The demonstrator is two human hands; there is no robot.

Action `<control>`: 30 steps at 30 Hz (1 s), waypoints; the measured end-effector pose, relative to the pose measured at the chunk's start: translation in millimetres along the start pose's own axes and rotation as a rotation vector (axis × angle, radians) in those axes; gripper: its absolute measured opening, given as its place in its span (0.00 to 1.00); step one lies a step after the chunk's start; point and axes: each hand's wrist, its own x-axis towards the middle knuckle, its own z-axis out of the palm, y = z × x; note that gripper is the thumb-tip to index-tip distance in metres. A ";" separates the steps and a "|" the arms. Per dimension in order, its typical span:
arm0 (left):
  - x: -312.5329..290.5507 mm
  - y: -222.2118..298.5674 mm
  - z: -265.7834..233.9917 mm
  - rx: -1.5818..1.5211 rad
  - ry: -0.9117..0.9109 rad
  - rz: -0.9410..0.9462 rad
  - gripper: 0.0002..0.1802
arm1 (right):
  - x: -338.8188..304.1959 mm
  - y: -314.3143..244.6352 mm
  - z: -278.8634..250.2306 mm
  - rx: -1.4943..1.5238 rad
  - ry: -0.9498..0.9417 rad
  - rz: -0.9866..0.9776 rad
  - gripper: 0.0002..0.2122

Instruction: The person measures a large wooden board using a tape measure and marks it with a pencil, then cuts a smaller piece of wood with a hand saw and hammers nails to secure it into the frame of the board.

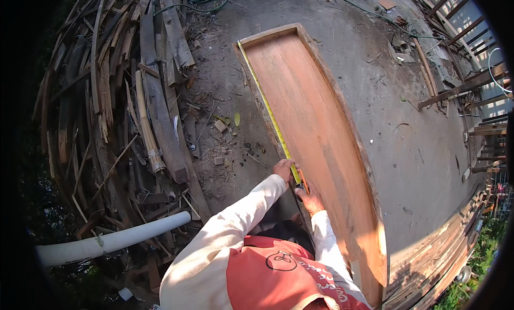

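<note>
Centre frame, left hand point(284, 169) pinches flat yellow measuring tape point(272, 118), right hand point(312, 199) grips slim orange stick point(304, 180), tape edging long reddish-brown wooden tray point(316, 133).

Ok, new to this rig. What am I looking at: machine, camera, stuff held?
No machine: these are a person's two bare hands. The single picture comes from a wide fisheye camera on their head, looking down, so straight edges bend. Before them is a long, shallow, reddish-brown wooden piece with raised edges; a yellow measuring tape runs along its left edge. The left hand touches the tape; the right hand holds a thin orange stick, perhaps a pencil. A heap of weathered boards lies left.
</note>
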 end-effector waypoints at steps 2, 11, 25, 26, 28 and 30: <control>-35.3 -60.7 -0.4 0.050 -0.042 -0.133 0.10 | -14.9 47.8 -16.7 0.042 0.005 -0.009 0.32; -132.9 -278.3 1.7 0.273 -0.179 0.032 0.15 | -101.1 272.6 -99.1 -0.061 0.113 0.058 0.33; -86.5 -354.1 28.8 -0.054 0.077 -0.398 0.13 | -105.1 199.0 -145.3 0.537 0.292 0.100 0.21; -74.3 -357.9 30.6 -0.039 0.076 -0.406 0.13 | -91.4 184.4 -136.3 0.659 0.366 -0.022 0.22; -46.8 -364.0 23.8 -0.101 0.133 -0.498 0.15 | -62.5 168.6 -124.1 0.640 0.391 -0.058 0.23; -37.6 -356.9 46.9 -0.077 0.049 -0.582 0.18 | -40.6 158.3 -134.8 0.746 0.352 0.045 0.24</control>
